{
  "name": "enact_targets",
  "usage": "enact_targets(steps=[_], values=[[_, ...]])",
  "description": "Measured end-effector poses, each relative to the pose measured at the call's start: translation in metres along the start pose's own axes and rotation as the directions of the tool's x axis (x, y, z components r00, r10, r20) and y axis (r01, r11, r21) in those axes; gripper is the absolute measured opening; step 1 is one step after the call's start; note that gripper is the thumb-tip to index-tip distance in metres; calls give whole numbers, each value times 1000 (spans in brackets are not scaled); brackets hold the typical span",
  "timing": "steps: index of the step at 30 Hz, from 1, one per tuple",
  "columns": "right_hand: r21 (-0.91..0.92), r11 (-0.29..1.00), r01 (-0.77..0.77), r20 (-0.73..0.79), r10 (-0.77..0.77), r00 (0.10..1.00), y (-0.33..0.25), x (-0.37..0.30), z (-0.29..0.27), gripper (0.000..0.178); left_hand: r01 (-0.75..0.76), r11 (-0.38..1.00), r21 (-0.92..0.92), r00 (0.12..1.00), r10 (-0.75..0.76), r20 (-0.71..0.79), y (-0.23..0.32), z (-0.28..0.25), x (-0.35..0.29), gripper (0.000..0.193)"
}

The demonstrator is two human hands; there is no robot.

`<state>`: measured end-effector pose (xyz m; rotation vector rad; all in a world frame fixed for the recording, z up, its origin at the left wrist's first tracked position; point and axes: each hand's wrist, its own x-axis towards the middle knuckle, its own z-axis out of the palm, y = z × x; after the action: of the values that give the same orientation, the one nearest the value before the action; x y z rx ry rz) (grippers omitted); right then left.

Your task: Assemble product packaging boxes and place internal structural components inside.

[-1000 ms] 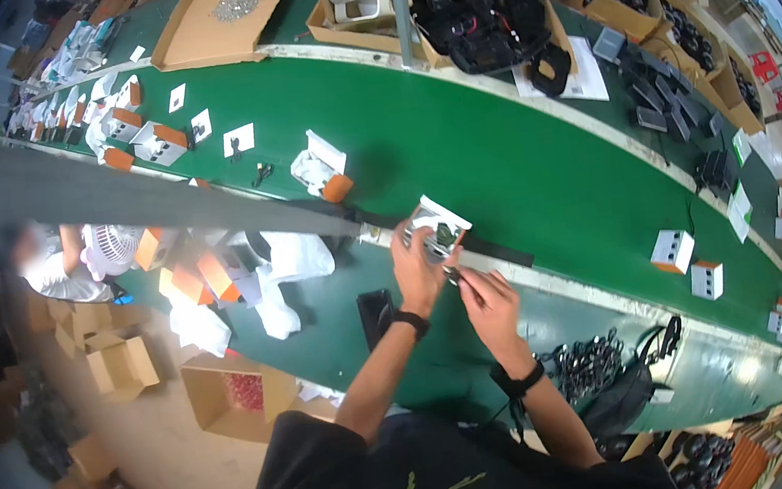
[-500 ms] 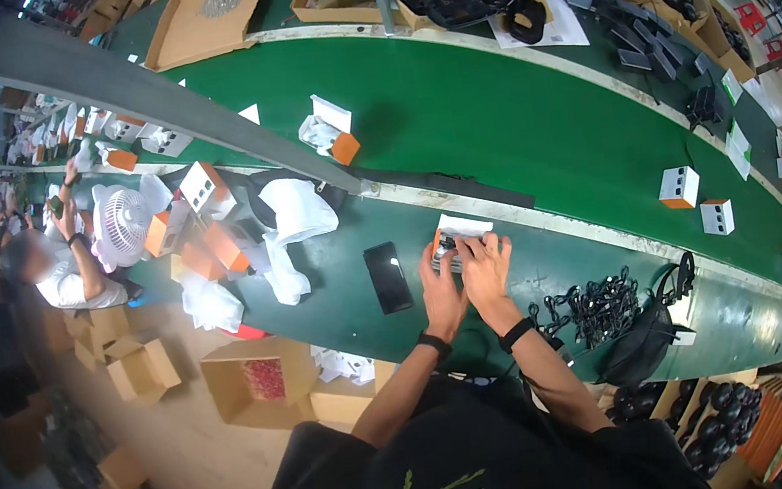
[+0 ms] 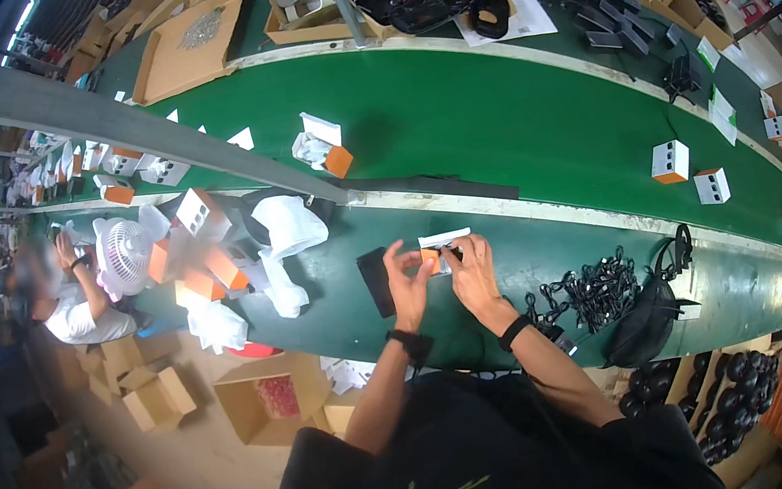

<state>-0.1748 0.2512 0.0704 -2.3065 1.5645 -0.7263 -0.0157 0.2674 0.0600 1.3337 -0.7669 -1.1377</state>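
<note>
A small white-and-orange carton (image 3: 430,256) stands on the green bench in front of me, its white lid flap (image 3: 444,238) raised at the far side. My left hand (image 3: 408,284) curls its fingers at the orange end of this carton. From the right, my right hand (image 3: 476,280) has thumb and fingertips pinched together at the carton's opening, beside something dark that is mostly hidden. Just left of my left hand lies a black phone-like slab (image 3: 374,281). A heap of black cables (image 3: 602,292) rests to the right of my right hand.
A black bag (image 3: 641,320) sits beyond the cables. To the left are a pink fan (image 3: 124,256), white plastic bags (image 3: 290,223) and orange-and-white boxes. A green conveyor (image 3: 495,128) runs behind the bench, carrying small cartons (image 3: 670,161). A metal post (image 3: 141,125) slants across; a co-worker (image 3: 88,312) is far left.
My left hand has shifted left to the carton's orange end, uncovering more of the carton. My right hand has moved slightly left and its fingers have drawn together. The view has shifted slightly.
</note>
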Motion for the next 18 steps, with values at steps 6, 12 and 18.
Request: enact_targets(steps=[6,12,18], values=[[343,924,-171,-198,249,948,0,-23,-18,23,-189,870,455,964,76,255,7,3,30,78],[134,991,10,-65,-2,998,28,-38,-23,10,-819,359,447,534,192,824,31,-14,31,69],[218,976,-27,-99,50,994,33,-32,-41,31,-802,347,486,553,122,824,40,-11,35,70]])
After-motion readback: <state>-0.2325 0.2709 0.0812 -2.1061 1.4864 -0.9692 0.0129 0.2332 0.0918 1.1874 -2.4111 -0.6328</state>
